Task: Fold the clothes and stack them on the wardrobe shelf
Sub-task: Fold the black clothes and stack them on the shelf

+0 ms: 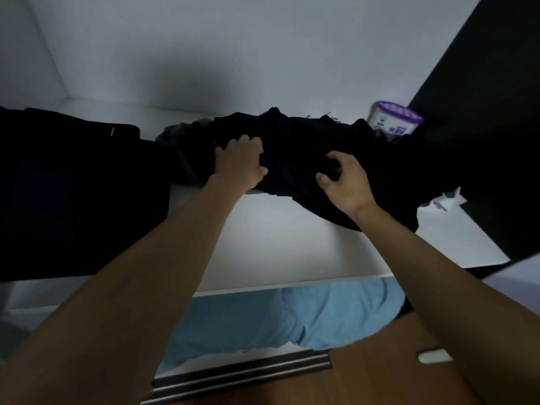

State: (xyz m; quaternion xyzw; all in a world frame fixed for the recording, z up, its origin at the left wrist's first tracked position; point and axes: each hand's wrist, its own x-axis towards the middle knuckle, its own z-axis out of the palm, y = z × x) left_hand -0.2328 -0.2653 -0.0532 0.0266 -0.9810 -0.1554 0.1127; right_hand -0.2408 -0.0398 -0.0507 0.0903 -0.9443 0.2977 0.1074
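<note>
Black garment [304,141] bunched mid-shelf, long axis left-right, hem trailing toward front edge. Left hand [239,163] grips its left part; right hand [346,182] grips centre, fingers curled into cloth. Dark stack [73,185] fills left edge; purple-lidded tub [394,119] at back right corner. Bare shelf [271,247] along front gives folding room.

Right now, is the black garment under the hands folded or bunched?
Bunched: the black garment lies rumpled on the white shelf, its front edge uneven.
</note>
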